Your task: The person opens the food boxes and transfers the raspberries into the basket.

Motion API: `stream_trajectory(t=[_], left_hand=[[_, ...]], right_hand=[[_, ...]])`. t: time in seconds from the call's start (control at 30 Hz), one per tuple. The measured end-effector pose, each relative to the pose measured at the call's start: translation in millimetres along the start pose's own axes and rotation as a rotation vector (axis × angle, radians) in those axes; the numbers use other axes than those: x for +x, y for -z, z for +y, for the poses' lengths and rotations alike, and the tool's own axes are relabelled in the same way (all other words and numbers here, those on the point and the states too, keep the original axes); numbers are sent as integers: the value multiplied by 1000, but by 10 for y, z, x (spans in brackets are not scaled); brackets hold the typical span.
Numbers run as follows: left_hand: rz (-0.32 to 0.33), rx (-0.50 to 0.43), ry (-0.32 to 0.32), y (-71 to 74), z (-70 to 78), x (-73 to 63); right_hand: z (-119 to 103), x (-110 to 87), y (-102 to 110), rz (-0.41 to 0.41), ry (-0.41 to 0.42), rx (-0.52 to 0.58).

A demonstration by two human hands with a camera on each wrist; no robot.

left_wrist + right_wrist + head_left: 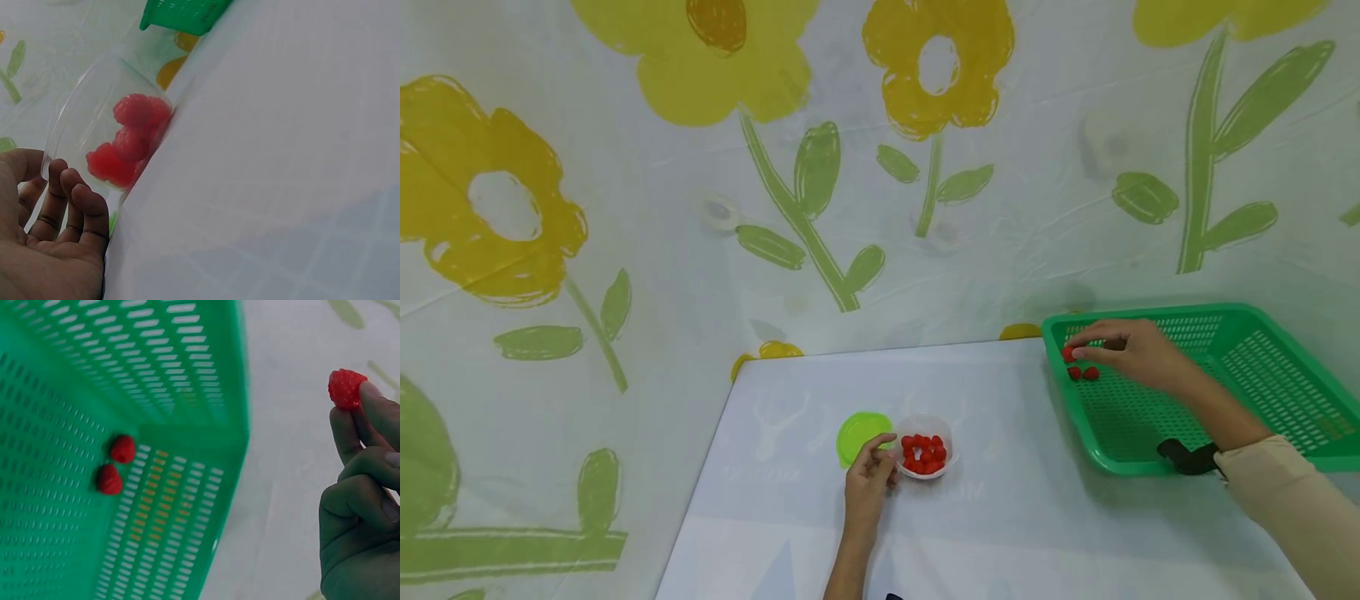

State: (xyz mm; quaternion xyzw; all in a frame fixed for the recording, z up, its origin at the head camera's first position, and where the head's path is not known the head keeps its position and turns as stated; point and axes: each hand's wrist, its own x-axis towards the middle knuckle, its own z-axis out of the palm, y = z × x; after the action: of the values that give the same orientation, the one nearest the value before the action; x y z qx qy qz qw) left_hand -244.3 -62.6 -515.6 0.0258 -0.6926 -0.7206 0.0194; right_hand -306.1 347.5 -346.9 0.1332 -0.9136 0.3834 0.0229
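Observation:
My right hand [1138, 354] pinches a red raspberry [345, 389] between thumb and fingertips, held up over the left side of the green basket [1093, 446]. Two more raspberries [115, 466] lie inside the basket. On the table, a small clear plastic bowl [942, 428] holds several raspberries [925, 454]. At the bowl's left side, my left hand [868, 482] pinches its rim between thumb and finger, the other fingers curled beside the wall, as the left wrist view shows.
A bright green round lid [859, 433] lies on the white table [760, 500], just left of the bowl. Behind the table hangs a flower-printed sheet [700, 250]. A black strap-like piece [1187, 457] overlaps the basket's front rim below the right forearm.

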Motion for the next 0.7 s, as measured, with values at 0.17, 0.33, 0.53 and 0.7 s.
stream_trajectory(t=[0.17,0.33,0.53,0.7], left_hand=[[-9,-17,11,1,-5,4],[-14,-20,15,-1,-6,4],[-17,-23,-13,-2,1,8],[-14,-21,3,-5,13,0]], right_hand=[[168,26,83,-15,-78,-46],[335,65,141,-40,-125,-76],[504,97,175,-50,-144,-116],[601,102,183,-61,-174,-119]])
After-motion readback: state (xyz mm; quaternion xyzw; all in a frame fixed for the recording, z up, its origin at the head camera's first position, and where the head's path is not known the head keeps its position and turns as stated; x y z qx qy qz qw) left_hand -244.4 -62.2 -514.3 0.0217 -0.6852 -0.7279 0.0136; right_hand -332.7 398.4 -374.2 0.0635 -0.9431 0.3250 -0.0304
